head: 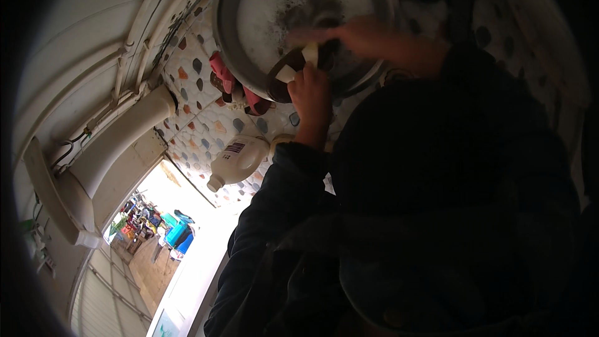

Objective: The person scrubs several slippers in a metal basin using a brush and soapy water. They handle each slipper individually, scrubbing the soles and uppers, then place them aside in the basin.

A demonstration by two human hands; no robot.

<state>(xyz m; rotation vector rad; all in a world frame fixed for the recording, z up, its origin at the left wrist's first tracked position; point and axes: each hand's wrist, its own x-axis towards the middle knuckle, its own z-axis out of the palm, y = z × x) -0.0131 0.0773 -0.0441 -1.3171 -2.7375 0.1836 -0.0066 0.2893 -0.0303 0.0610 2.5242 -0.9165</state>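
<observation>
A round metal basin [224, 32] holds cloudy water with white suds [262, 14]. My left hand [311, 86] grips a dark brown item [292, 58] with pale parts [310, 52] at the basin's near rim; it may be a shoe or sandal, but the dim light leaves this unclear. My right hand [367, 37] reaches over the suds just beyond that item and is blurred by motion. A long pinkish shape stretches left from it, and whether that is fingers or a held tool cannot be told.
Pink and brown footwear [224, 75] lies against the basin's left side. A white plastic jug [238, 161] with a label is tipped on the pebble-patterned tile floor [206, 126]. White pipes [126, 140] run along the left wall, near a bright doorway [159, 215].
</observation>
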